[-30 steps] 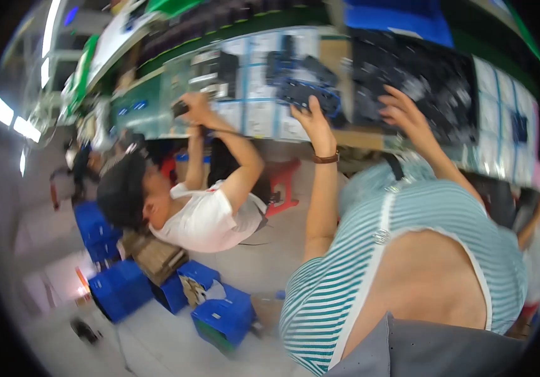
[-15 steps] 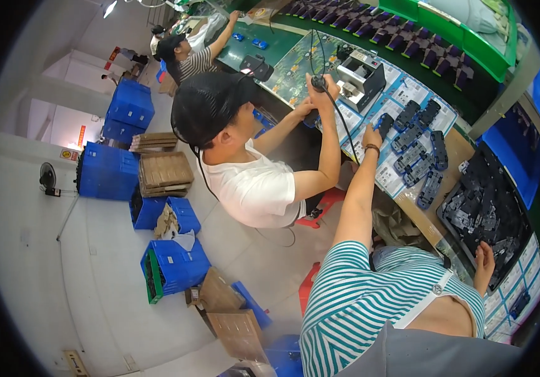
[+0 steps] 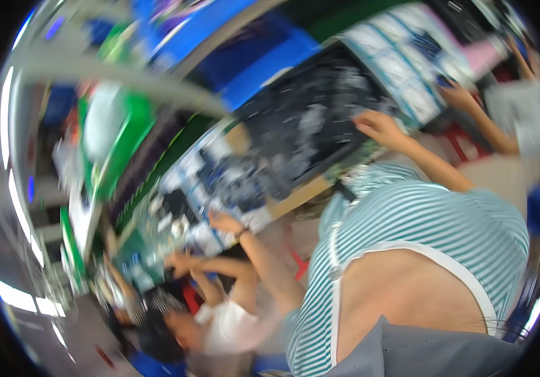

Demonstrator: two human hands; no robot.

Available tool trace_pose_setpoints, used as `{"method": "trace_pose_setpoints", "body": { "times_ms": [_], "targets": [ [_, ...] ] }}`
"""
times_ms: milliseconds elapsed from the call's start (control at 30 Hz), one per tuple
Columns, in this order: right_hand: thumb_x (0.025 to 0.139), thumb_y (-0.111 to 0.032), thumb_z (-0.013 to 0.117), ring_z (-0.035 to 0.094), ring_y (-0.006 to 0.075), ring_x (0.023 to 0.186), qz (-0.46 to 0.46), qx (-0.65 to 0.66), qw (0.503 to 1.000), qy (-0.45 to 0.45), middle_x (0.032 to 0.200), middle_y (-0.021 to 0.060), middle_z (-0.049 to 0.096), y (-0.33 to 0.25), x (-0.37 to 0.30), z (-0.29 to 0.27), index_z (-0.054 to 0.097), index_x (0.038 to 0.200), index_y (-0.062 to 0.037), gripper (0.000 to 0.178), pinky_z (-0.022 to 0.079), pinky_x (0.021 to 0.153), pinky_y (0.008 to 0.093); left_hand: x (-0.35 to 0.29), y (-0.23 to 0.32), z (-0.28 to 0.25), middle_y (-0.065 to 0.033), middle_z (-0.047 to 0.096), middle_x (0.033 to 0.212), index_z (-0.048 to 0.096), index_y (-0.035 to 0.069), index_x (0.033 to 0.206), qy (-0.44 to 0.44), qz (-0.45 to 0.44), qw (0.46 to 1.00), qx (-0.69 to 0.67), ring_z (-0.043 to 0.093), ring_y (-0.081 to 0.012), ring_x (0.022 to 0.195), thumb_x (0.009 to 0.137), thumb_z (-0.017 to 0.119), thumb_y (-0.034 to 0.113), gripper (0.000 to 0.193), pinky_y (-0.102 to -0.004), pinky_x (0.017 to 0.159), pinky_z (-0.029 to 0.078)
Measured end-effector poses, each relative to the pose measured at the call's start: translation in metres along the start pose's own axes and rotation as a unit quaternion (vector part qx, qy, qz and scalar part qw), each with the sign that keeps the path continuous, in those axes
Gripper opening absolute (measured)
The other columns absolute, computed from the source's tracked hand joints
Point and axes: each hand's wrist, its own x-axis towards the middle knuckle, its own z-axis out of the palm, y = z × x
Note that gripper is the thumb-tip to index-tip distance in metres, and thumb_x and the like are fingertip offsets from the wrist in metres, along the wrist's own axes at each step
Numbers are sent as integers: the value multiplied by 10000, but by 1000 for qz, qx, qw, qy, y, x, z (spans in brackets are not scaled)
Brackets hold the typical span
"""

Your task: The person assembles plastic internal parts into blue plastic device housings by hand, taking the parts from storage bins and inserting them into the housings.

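The picture is smeared by motion. My left hand (image 3: 225, 221), with a dark band at the wrist, is at the table's near edge beside a cluster of dark blue toy car parts (image 3: 242, 182). Its fingers are too blurred to show whether they hold anything. Over the near rim of a large black tray (image 3: 321, 164) reaches my right hand (image 3: 380, 129). Its fingers look slightly apart, and nothing shows in them. Loose black and grey plastic pieces (image 3: 314, 116) lie in the tray.
A co-worker in a white shirt (image 3: 232, 327) sits at the left, hands over the table. Another person's hand (image 3: 458, 95) is at the right by printed sheets (image 3: 386, 53). Behind the tray stands a blue bin (image 3: 264, 56); a green bin (image 3: 122, 151) is at the far left.
My view has swung sharply to the right, so the table crosses it differently. Earlier my left hand touched a blue toy car; now that contact is lost in blur. My right hand stays by the tray.
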Motion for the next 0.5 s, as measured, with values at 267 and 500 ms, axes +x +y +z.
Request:
{"method": "trace_pose_setpoints", "body": {
  "times_ms": [267,500],
  "targets": [
    [911,-184,565,599,120,730,193,110,934,279,907,49,615,180,-18,-94,620,1094,-56,230,515,588,253,-123,197,30,-148,608,1098,541,-13,1165,-229,-122,930,-259,611,-228,974,977,441,177,285,-326,875,483],
    [814,-209,654,594,244,924,185,-167,890,382,1027,118,595,245,-28,-144,594,1082,-82,303,486,769,346,-178,278,52,-119,600,1032,551,-27,1111,-333,-109,883,-313,597,-197,947,990,450,196,273,-299,873,487]
  ]
}}
